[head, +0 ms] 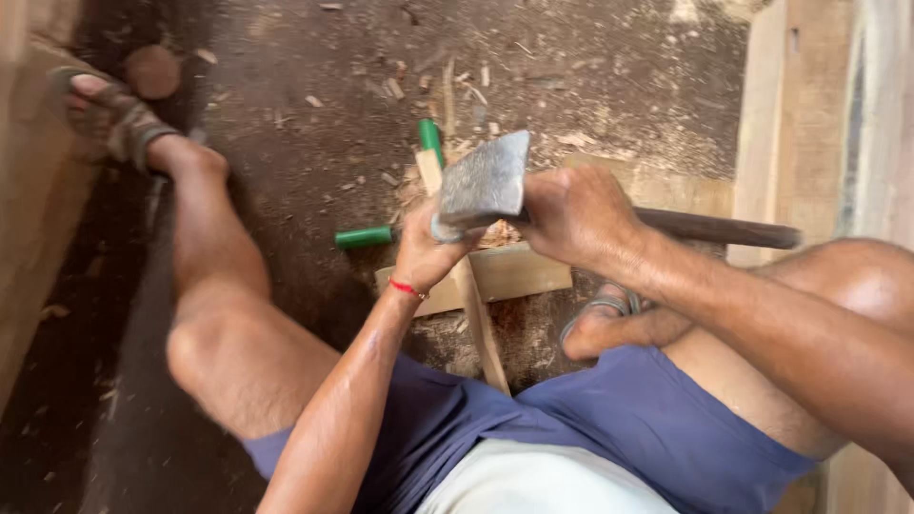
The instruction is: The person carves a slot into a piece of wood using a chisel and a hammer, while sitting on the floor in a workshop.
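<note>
From above I see my right hand (576, 214) closed around the dark wooden handle of a hammer (486, 181), its broad grey metal head worn and scuffed, blurred just above my left hand (433, 252). That left hand is gripped around a narrow pale wooden strip (481, 328), which lies across a flat wooden block (514, 271) on the dirt floor (305, 143). A green-handled chisel (430, 141) lies just beyond, and a small green cylinder (363, 237) sits beside the block among wood chips.
</note>
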